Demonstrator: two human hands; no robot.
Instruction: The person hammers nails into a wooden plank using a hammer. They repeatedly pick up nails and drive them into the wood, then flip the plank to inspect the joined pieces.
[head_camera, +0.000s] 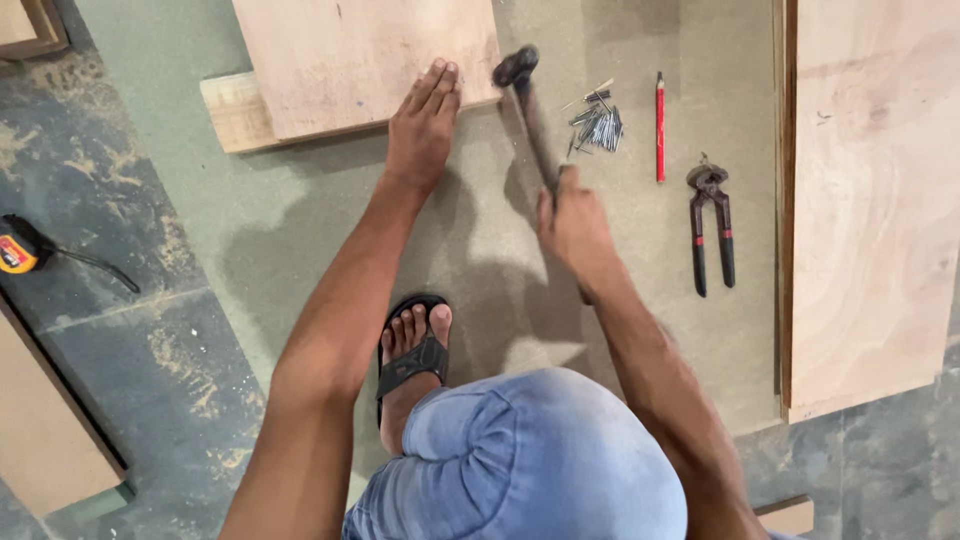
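My left hand (423, 125) lies flat with its fingers together on the near edge of a plywood board (360, 55), which rests on a thicker wooden block (232, 112). In my right hand (573, 222) is a hammer by its handle; the dark hammer head (515, 68) hangs beside the board's right corner, close to my left fingertips. My foot in a black sandal (410, 355) and my knee in blue jeans (530, 460) are below.
A pile of nails (597, 125), a red pencil (660, 127) and black pincers (711, 228) lie on the fibreboard sheet (300, 230) to the right. A large plywood panel (875, 200) lies at far right. A tape measure (20, 250) sits at left.
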